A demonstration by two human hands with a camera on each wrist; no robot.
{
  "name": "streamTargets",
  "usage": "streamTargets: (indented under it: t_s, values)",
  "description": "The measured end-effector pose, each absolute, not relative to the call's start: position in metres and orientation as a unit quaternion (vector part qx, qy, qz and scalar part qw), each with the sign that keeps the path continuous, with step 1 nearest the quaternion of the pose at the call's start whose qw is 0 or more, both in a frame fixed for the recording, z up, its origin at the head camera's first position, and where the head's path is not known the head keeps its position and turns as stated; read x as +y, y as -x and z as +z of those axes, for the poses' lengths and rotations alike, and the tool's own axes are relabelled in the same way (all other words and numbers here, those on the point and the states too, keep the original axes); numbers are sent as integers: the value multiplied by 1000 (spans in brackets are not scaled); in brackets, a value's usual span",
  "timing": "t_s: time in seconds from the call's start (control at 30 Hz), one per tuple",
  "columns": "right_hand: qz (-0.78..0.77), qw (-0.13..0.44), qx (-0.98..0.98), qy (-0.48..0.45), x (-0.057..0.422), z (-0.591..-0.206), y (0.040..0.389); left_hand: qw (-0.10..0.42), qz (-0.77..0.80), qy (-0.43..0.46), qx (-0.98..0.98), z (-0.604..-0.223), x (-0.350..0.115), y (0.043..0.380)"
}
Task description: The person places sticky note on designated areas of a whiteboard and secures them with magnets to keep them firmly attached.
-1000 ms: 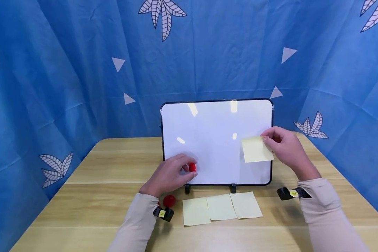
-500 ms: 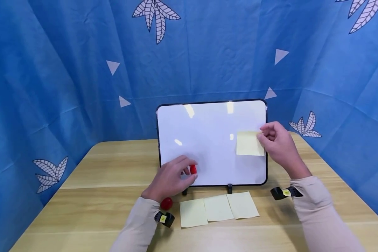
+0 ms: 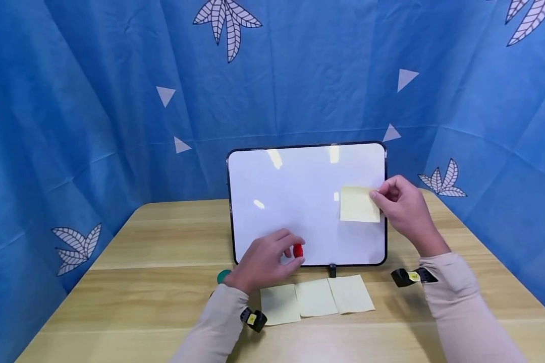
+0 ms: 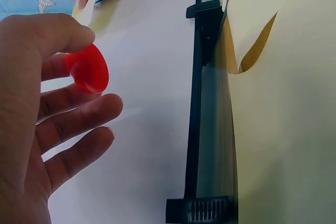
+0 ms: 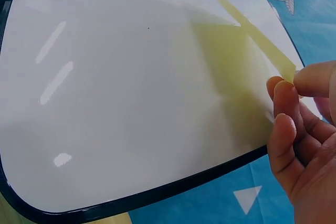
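In the head view, my left hand point(image 3: 268, 259) pinches a red round magnet point(image 3: 298, 250) between thumb and fingers, in front of the whiteboard's point(image 3: 290, 201) lower part. The left wrist view shows the flared face of this magnet point(image 4: 93, 69), with the other fingers spread behind it. My right hand point(image 3: 404, 209) pinches a pale yellow sticky note point(image 3: 359, 204) by its upper right corner, before the board's right side. Seen from the right wrist, the note point(image 5: 257, 40) appears edge-on, tilted off the board, with its shadow on the white surface.
Three yellow sticky notes point(image 3: 317, 298) lie in a row on the wooden table point(image 3: 163, 292), below the board. A green round piece point(image 3: 224, 276) shows partly behind my left wrist. A black foot point(image 3: 332, 270) supports the board. Blue curtains point(image 3: 322, 75) hang behind.
My left hand has moved right along the board's lower edge with the red magnet. My right hand has brought the sticky note slightly left and up, and since half a second ago stays nearly still.
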State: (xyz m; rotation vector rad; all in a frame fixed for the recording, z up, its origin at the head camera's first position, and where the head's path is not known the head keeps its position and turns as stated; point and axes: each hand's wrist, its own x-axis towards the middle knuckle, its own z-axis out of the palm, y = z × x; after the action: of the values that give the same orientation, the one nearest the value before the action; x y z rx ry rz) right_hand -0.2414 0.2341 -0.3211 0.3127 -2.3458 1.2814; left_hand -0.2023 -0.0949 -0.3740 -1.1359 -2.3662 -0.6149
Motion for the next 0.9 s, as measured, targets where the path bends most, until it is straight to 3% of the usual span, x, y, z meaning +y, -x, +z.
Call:
streamTargets:
  t_s: [0.9]
  values:
    - [446, 252, -852, -105, 232, -326, 243, 193, -238, 397, -865, -347, -70, 218]
